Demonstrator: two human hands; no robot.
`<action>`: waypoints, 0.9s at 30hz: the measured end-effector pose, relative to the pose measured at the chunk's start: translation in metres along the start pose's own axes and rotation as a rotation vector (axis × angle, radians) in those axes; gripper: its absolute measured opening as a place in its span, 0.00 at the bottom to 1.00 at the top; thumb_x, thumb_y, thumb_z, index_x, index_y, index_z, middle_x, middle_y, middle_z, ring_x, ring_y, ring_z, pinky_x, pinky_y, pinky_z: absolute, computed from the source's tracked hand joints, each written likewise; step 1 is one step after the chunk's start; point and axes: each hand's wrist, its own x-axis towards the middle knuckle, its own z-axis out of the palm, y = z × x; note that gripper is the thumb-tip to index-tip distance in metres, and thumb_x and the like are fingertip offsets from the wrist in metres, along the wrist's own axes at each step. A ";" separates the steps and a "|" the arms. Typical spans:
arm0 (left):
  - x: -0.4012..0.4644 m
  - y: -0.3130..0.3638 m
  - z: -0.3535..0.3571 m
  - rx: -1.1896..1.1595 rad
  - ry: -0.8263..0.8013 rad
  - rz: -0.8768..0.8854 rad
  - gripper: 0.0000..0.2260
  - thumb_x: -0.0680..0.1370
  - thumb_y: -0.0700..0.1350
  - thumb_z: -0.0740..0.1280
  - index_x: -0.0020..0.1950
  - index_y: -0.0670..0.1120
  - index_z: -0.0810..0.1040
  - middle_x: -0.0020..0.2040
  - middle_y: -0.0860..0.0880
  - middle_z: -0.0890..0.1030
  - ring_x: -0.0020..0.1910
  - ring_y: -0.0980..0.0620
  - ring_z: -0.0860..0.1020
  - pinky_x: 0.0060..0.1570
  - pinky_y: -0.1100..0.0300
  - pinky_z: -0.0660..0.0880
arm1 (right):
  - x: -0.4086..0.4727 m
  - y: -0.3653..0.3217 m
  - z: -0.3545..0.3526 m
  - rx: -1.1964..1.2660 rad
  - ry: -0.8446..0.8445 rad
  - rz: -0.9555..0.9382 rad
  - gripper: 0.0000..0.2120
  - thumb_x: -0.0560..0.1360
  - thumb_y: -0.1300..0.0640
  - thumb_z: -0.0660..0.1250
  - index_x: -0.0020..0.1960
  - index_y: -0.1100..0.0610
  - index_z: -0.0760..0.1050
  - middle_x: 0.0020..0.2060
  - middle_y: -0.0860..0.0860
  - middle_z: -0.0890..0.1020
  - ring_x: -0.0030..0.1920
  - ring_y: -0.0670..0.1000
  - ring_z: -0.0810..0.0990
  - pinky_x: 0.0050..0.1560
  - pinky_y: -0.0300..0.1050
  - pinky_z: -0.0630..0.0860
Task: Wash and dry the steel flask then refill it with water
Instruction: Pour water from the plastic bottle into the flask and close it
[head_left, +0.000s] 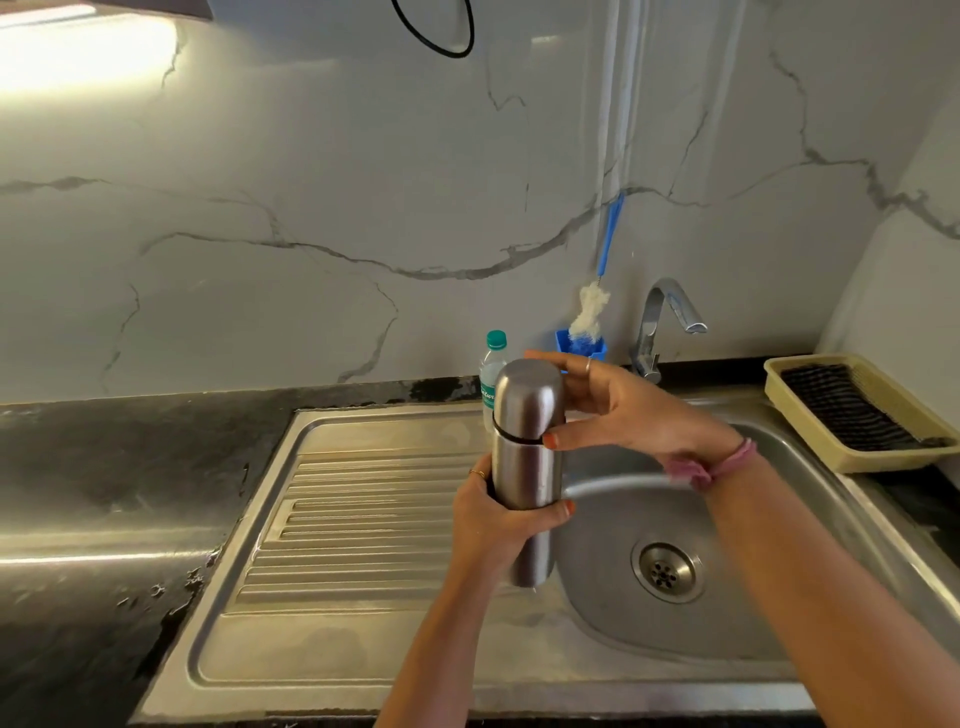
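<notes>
- The steel flask (525, 467) is held upright in the air, over the seam between the ribbed draining board (353, 525) and the sink bowl (613, 597), with its domed cap (529, 397) seated on top; a dark line marks where cap meets body.
- The left hand (493, 525) grips the lower half of the flask, its fingers wrapped round the far side and the thumb curled across the near side.
- The right hand (618, 410) holds the cap from the right, its fingers curved behind the cap's top and the thumb pressed on the cap's lower rim.
- With the cap on, what the flask holds cannot be seen.
- The bowl shows a round drain (667, 570) at its floor; it looks free of standing water, though glare makes that hard to judge.
- A curved tap (662, 327) stands at the far edge of the sink, its spout turned right.
- Just behind the flask stands a clear plastic bottle (492, 379) with a green cap; its fill level is hidden.
- A small blue holder (563, 343) by the wall contains a bottle brush (589, 312), white head down and blue handle leaning on the marble wall.
- On the dark bench (104, 493) at far right, a beige tray (810, 426) holds a dark striped cloth (841, 405).
</notes>
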 end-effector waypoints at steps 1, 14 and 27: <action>-0.001 0.001 -0.001 0.003 -0.002 0.006 0.28 0.59 0.42 0.85 0.54 0.53 0.78 0.46 0.54 0.84 0.43 0.60 0.82 0.41 0.65 0.79 | 0.000 0.000 -0.001 -0.036 0.031 -0.006 0.35 0.66 0.66 0.77 0.66 0.44 0.69 0.59 0.44 0.81 0.60 0.42 0.78 0.61 0.38 0.75; -0.006 -0.002 -0.008 0.037 -0.009 0.020 0.31 0.58 0.44 0.85 0.58 0.53 0.77 0.49 0.53 0.84 0.46 0.57 0.83 0.47 0.58 0.81 | 0.006 0.007 0.017 0.056 0.136 -0.062 0.35 0.62 0.65 0.79 0.66 0.50 0.72 0.58 0.47 0.81 0.59 0.47 0.79 0.61 0.43 0.76; -0.007 -0.004 -0.015 0.052 -0.008 0.023 0.30 0.58 0.44 0.85 0.55 0.55 0.76 0.47 0.54 0.84 0.44 0.59 0.82 0.44 0.64 0.80 | 0.008 -0.001 0.010 0.043 0.078 -0.043 0.39 0.64 0.65 0.78 0.69 0.46 0.68 0.57 0.49 0.82 0.59 0.50 0.80 0.62 0.47 0.76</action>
